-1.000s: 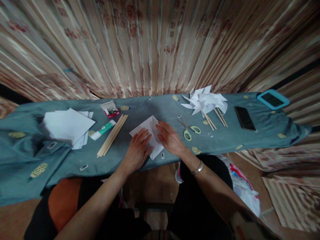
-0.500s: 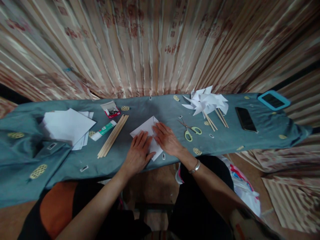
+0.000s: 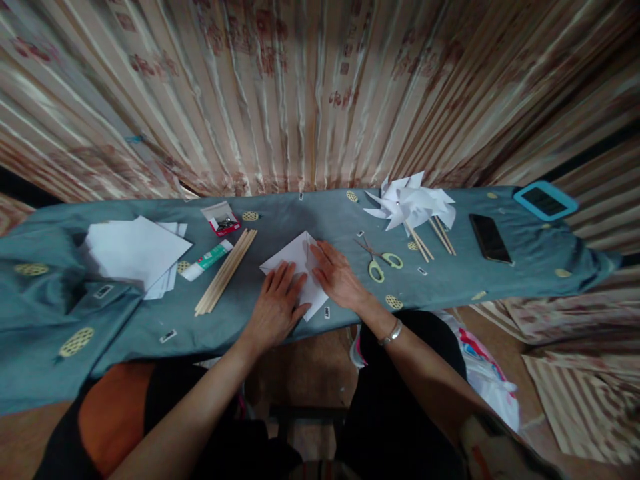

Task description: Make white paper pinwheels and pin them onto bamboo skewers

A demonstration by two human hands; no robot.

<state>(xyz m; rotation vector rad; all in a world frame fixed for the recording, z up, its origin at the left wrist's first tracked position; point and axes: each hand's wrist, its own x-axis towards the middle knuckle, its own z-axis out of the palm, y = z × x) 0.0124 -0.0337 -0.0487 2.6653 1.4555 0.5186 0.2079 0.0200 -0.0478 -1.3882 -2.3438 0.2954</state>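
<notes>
Both forearms bare, no sleeves in view. Left hand [image 3: 276,308]: no rings or bands visible. Right hand [image 3: 339,277]: silver metal bracelet [image 3: 391,333] at the wrist. Black clothing [image 3: 400,400] over lap and legs; an orange patch [image 3: 113,413] at lower left.

Illumination is dim and diffuse, with a warm cast. The white folded paper sheet [image 3: 296,263] and the white paper pinwheels [image 3: 413,200] are the brightest areas, without glare. Soft shadows lie on the grey-blue cloth-covered tabletop [image 3: 310,220], notably beside the stack of white paper sheets [image 3: 135,250]. Wide-angle distortion bends the tabletop edges downward. The striped beige curtain [image 3: 300,87] smears toward the corners.
</notes>
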